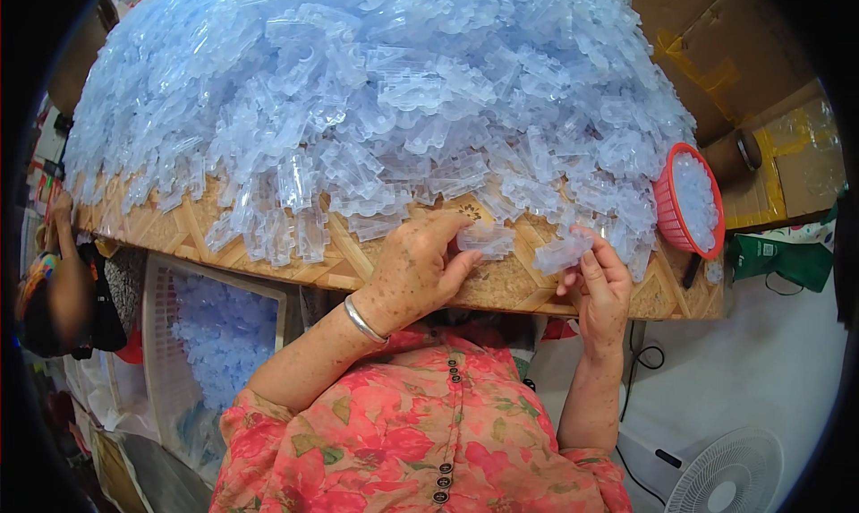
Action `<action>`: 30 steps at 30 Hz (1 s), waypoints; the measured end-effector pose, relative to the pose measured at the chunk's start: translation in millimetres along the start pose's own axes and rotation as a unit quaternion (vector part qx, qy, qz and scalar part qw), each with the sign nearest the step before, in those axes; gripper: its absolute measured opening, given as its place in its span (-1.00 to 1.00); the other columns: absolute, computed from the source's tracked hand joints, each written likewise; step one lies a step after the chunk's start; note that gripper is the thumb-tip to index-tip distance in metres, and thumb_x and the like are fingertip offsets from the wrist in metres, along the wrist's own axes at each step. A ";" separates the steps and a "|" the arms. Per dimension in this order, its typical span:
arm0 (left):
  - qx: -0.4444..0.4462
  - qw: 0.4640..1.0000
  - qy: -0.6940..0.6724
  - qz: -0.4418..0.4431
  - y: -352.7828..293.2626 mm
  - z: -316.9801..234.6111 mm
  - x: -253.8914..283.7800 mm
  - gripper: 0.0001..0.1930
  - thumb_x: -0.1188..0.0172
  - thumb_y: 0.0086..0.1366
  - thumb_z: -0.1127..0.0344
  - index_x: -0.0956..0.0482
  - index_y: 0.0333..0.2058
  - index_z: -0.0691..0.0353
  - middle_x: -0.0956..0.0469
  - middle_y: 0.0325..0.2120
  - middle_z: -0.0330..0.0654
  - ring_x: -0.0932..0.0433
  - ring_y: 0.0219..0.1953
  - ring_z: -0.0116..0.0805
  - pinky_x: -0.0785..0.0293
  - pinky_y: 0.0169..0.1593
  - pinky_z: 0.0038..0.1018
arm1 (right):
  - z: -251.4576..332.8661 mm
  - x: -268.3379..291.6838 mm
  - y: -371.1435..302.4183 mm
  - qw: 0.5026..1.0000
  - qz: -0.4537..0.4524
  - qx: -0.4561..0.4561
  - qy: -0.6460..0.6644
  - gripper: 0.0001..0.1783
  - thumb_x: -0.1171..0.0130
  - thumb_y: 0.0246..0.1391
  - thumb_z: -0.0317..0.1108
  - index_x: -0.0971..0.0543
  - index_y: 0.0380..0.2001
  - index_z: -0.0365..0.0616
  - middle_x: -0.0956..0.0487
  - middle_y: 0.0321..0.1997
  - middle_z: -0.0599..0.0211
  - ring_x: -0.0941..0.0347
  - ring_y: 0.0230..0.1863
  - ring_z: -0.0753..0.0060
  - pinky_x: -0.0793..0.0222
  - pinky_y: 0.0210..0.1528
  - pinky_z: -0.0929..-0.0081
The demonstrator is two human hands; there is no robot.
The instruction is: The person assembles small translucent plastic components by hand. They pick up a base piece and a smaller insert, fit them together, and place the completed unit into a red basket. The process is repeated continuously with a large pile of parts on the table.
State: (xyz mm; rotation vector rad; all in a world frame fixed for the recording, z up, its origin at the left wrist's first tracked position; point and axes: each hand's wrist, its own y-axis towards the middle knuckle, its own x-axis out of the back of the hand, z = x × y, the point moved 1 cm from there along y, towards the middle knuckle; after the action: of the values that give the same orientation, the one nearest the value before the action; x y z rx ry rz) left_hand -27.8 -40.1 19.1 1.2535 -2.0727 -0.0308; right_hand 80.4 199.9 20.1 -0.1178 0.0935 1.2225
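Observation:
My left hand [413,264], with a silver bangle at its wrist, is closed at the table's near edge. Its thumb and fingers pinch a clear plastic piece [488,241]. To the right, my right hand [603,291] is raised with the fingers curled, gripping another clear plastic piece [561,252] between thumb and fingertips. The two pieces are a short way apart. Beyond both hands a large heap of similar clear, bluish plastic pieces [358,92] covers most of the wood-patterned table [501,289]. Exact details of the held pieces are too small to tell.
A red plastic basket [664,207] of small translucent parts stands at the table's right end, near a dark stick-like object [692,270]. Below left is a pale crate [170,370] holding bluish pieces. A white fan [729,477] stands lower right; cardboard boxes [752,47] rise beyond. Another person [67,285] is at far left.

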 end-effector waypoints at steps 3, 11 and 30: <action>-0.005 1.000 -0.001 0.001 0.9 -2.6 2.0 -0.65 -0.41 0.15 0.38 -0.61 -0.09 0.33 -0.59 -0.52 -0.13 -0.59 -0.57 -0.31 -0.50 -0.41 -0.39 | 3.9 4.6 1.3 0.997 0.005 -0.065 -0.050 -0.66 -0.08 0.39 -0.40 -0.57 0.16 -0.22 -0.56 -0.34 0.50 -0.43 -0.38 0.71 -0.39 -0.32 0.67; 0.039 0.999 -0.021 0.011 -2.0 1.0 4.0 -0.66 -0.40 0.16 0.40 -0.60 -0.10 0.35 -0.59 -0.51 -0.14 -0.60 -0.56 -0.37 -0.50 -0.43 -0.45 | 14.4 -22.4 5.2 0.890 0.038 0.094 -0.445 -0.56 -0.32 0.14 -0.34 -0.58 0.08 -0.24 -0.59 -0.31 0.21 -0.50 -0.41 0.28 -0.44 -0.30 0.37; 0.123 0.986 -0.106 0.045 -1.3 0.6 2.3 -0.80 -0.36 0.23 0.41 -0.58 -0.22 0.37 -0.60 -0.55 -0.20 -0.63 -0.51 -0.51 -0.53 -0.42 -0.53 | 13.3 -50.4 -11.6 0.903 0.028 0.036 -0.426 -0.16 -0.57 -0.19 -0.25 -0.44 0.18 -0.25 -0.48 -0.08 0.28 -0.43 -0.41 0.53 -0.39 -0.39 0.53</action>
State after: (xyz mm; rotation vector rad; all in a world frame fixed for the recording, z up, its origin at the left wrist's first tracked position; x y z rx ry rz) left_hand -27.8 -42.8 19.4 1.3501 -2.3716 0.1444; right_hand 74.3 150.9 40.5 0.4926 -0.6277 1.2346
